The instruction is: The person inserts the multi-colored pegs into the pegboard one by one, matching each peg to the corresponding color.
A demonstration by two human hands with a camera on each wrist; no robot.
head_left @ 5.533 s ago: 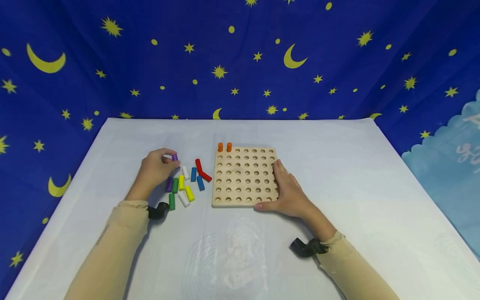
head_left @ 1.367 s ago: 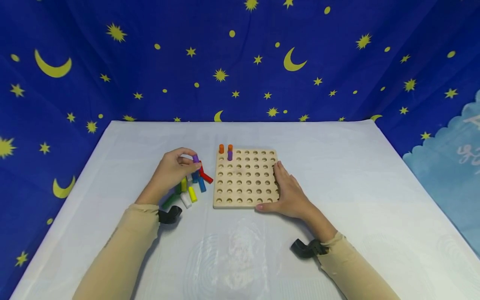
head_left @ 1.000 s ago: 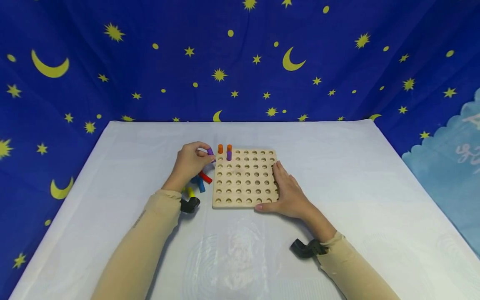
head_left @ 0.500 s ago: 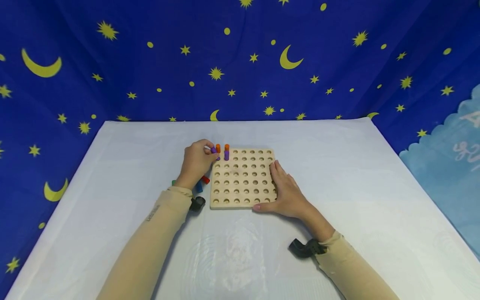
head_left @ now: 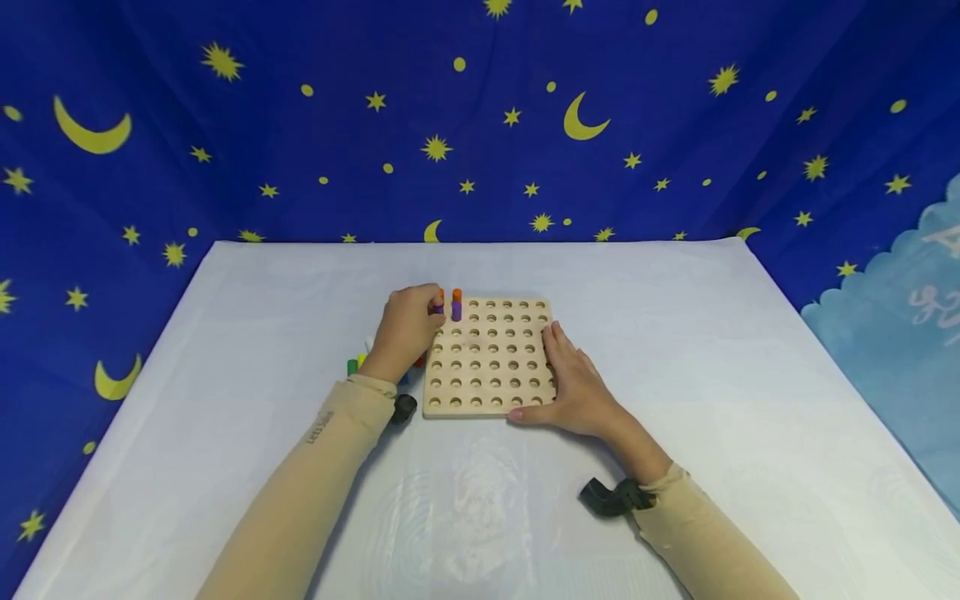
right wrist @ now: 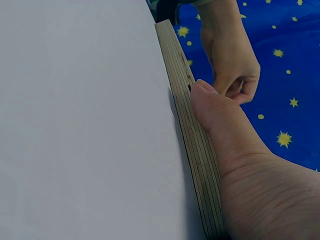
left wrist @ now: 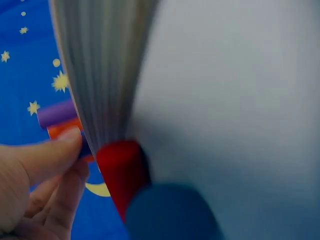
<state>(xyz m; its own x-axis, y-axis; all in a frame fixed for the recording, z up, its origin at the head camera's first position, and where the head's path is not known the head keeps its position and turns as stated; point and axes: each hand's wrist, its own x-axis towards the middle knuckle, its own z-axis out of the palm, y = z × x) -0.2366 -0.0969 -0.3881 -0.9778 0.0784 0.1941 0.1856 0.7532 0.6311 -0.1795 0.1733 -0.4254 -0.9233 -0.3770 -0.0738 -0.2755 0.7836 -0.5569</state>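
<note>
the left hand (head_left: pixel 407 329) pinched a purple peg (head_left: pixel 438 309). the right hand (head_left: pixel 579 388), spread, touched the board (head_left: pixel 466 374); if it slipped, the board could have slid.

Blue starry curtain (head_left: pixel 480 100) behind white table (head_left: pixel 660 333).

Bright head view, dim wrist views

Your head view is evenly bright, with pale glare on the near table (head_left: pixel 480 508) and soft shadow beside your left sleeve (head_left: pixel 292 483). Your left wrist view is dim, the board (left wrist: pixel 107 65) and red peg (left wrist: pixel 120 167) blurred. Your right wrist view looks dim but sharper, shadow lining the board.
</note>
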